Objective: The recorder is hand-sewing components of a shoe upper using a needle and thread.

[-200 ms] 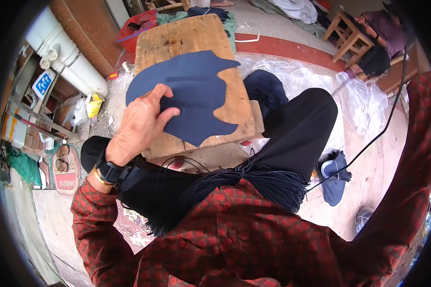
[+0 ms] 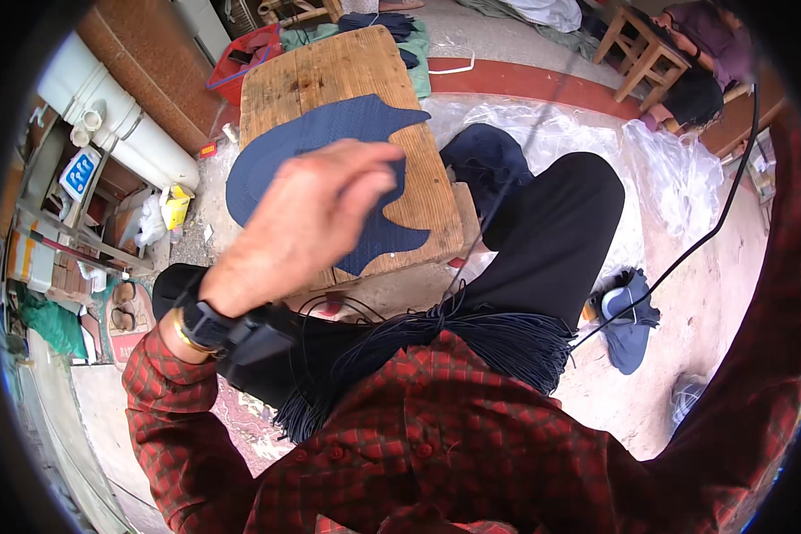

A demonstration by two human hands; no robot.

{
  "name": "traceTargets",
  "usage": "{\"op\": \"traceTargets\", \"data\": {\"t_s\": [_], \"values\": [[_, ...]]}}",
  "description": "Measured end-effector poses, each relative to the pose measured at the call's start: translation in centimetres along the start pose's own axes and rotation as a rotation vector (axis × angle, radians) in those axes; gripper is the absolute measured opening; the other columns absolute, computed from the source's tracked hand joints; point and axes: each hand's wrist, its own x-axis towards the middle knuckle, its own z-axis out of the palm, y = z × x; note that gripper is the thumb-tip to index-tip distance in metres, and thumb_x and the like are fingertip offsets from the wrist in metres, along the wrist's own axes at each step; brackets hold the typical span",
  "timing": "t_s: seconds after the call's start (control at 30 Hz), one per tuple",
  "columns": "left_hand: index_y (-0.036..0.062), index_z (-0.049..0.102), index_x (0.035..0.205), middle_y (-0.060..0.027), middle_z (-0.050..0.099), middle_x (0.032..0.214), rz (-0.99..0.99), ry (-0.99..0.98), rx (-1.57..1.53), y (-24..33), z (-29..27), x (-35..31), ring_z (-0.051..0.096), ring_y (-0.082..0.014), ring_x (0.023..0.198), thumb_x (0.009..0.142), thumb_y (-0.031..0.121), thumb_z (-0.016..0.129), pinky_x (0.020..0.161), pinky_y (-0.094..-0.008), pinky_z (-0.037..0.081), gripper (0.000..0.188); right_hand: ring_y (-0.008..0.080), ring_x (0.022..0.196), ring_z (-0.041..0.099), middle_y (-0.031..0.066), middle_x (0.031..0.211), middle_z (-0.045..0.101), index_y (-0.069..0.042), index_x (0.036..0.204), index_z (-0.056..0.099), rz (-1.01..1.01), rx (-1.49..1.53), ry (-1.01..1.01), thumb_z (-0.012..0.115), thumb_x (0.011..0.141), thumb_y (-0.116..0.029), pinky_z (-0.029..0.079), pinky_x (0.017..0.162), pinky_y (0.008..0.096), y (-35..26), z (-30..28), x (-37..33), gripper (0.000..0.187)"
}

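A flat navy-blue piece (image 2: 276,178) with a pointed, scalloped right edge lies on a wooden bench (image 2: 320,67). My left hand (image 2: 307,209) is over it, slightly blurred, with thumb and forefinger apart and nothing visible between them. Part of the piece is hidden beneath that hand. My right sleeve (image 2: 748,356) rises along the right side, and the hand at its end is out of view. A bundle of thin dark cords (image 2: 498,343) lies across my lap. One thin blurred line slants up from the lap toward the upper right.
A dark blue cloth heap (image 2: 485,165) sits right of the bench, beside clear plastic sheeting (image 2: 672,182). A navy shoe-like item (image 2: 627,334) lies on the floor. A red basket (image 2: 240,71) stands behind left. Another person (image 2: 703,53) sits by a wooden stool (image 2: 645,58).
My left hand has lifted off the navy piece and moved right. A thin blurred line now crosses the view above my knee. The whole view has shifted slightly.
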Motion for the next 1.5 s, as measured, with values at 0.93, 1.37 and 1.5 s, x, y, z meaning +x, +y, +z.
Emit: {"op": "traceTargets", "data": {"t_s": [0.93, 1.37, 1.5], "values": [[0.0029, 0.065, 0.101, -0.0043, 0.065, 0.084, -0.248, -0.617, -0.59, 4.0, 6.8, -7.5, 0.062, -0.0126, 0.075, 0.105, 0.007, 0.054, 0.069, -0.0286, 0.051, 0.012, 0.0322, 0.11, 0.072, 0.0197, 0.125, 0.071, -0.016, 0.125, 0.072, 0.46, 0.556, 0.115, 0.075, 0.087, -0.038, 0.062, 0.079, 0.0451, 18.5, -15.2, 6.5, 0.044], [0.0015, 0.067, 0.118, -0.0087, 0.069, 0.11, -0.011, -0.064, -0.509, 6.4, 1.2, -2.3, 0.066, -0.0163, 0.102, 0.1, 0.007, 0.06, 0.086, -0.0316, 0.054, 0.02, 0.0013, 0.056, 0.047, -0.0041, 0.063, 0.059, -0.003, 0.095, 0.072, 0.121, 1.266, -0.88, 0.055, 0.107, -0.03, 0.035, 0.05, 0.0234, -13.5, -4.7, -12.7, 0.033], [0.0029, 0.056, 0.134, -0.0078, 0.06, 0.129, -0.135, 0.39, -0.596, 4.8, 0.5, 0.0, 0.063, -0.0163, 0.105, 0.1, 0.007, 0.063, 0.084, -0.0272, 0.053, 0.036, 0.0246, 0.059, 0.062, 0.0112, 0.065, 0.064, -0.001, 0.089, 0.07, -0.286, 1.202, -0.676, 0.058, 0.102, -0.024, 0.047, 0.056, 0.0376, -19.5, -5.9, -14.9, 0.029]]}}
